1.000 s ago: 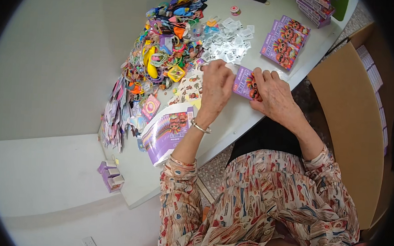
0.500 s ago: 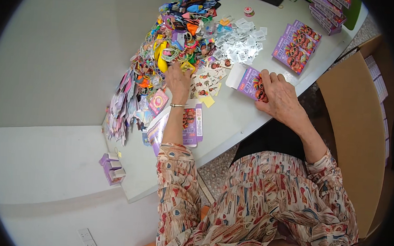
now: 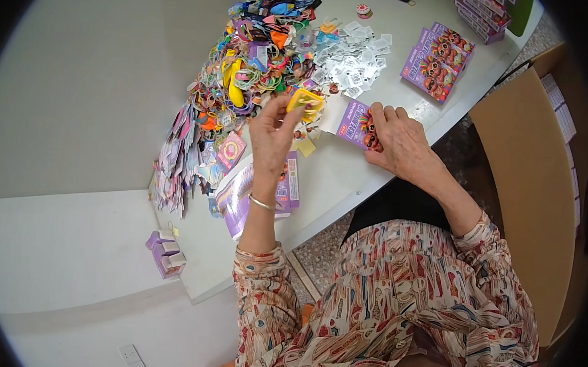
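Observation:
My left hand (image 3: 273,132) pinches a small yellow square trinket (image 3: 305,103) between thumb and fingers, in front of a heap of colourful small toys (image 3: 261,64). What sits inside the yellow frame is too small to make out. My right hand (image 3: 402,142) grips a purple printed carton (image 3: 358,125) lying on the table. Its white end flap (image 3: 333,115) stands open toward my left hand. Stickers with little printed figures and a yellow paper slip (image 3: 305,146) lie between the two hands. Below my left wrist is a flattened purple carton (image 3: 288,186).
White paper slips (image 3: 355,56) are piled beyond the carton. Closed purple boxes (image 3: 439,61) lie at the right, with a further stack (image 3: 482,17) behind. Shiny packets (image 3: 181,156) heap up at the left. A big cardboard box (image 3: 523,184) stands beside the table's right edge.
My left hand has drawn back from the toy heap and lifted the yellow square trinket toward the carton. My right hand keeps its grip on the carton; the whole view has shifted slightly.

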The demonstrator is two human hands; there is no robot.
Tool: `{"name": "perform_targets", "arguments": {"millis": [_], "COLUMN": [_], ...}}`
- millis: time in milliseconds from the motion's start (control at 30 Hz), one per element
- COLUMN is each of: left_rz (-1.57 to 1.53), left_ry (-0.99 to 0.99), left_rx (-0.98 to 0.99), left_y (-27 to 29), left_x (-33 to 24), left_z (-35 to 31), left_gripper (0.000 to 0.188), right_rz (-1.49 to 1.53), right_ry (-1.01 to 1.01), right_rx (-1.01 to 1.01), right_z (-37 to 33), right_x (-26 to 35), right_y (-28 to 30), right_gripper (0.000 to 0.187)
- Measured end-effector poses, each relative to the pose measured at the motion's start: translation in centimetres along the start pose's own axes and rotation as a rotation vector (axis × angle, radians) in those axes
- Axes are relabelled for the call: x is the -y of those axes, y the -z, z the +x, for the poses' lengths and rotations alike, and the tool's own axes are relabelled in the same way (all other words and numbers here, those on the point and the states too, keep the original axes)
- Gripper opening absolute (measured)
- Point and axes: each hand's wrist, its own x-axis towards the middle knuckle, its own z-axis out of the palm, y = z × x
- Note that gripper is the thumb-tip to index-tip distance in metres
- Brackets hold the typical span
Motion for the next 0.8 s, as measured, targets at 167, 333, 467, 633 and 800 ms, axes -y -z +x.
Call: {"name": "perform_targets", "arguments": {"millis": [167, 333, 467, 633, 800], "left_rz": [0.109, 0.258, 0.505, 0.737, 0.33], "left_ry": [-0.036, -0.054, -0.333, -0.442, -0.263], "left_rx": [0.058, 0.003, -0.01, 0.006, 0.249], "left_y": [-1.9, -3.2, -4.2, -4.5, -4.3], "left_x": [0.7, -0.3, -0.2, -1.0, 0.0], "left_z": [-1.3, -2.1, -2.8, -3.2, -3.1], "left_gripper": [0.018, 0.022, 0.017, 0.011, 0.017], "right_rz": [0.026, 0.074, 0.096, 0.11, 0.118], "right_ry": [-0.002, -0.006, -0.03, -0.03, -0.045], "right_rx": [-0.015, -0.025, -0.028, -0.041, -0.072], "right_z": [-0.3, -0.6, -0.8, -0.9, -0.9], "right_x": [0.2, 0.6, 0.6, 0.4, 0.3], "right_y": [-0.1, -0.2, -0.3, -0.6, -0.6], "right_gripper": [0.062, 0.061, 0.061, 0.061, 0.067]}}
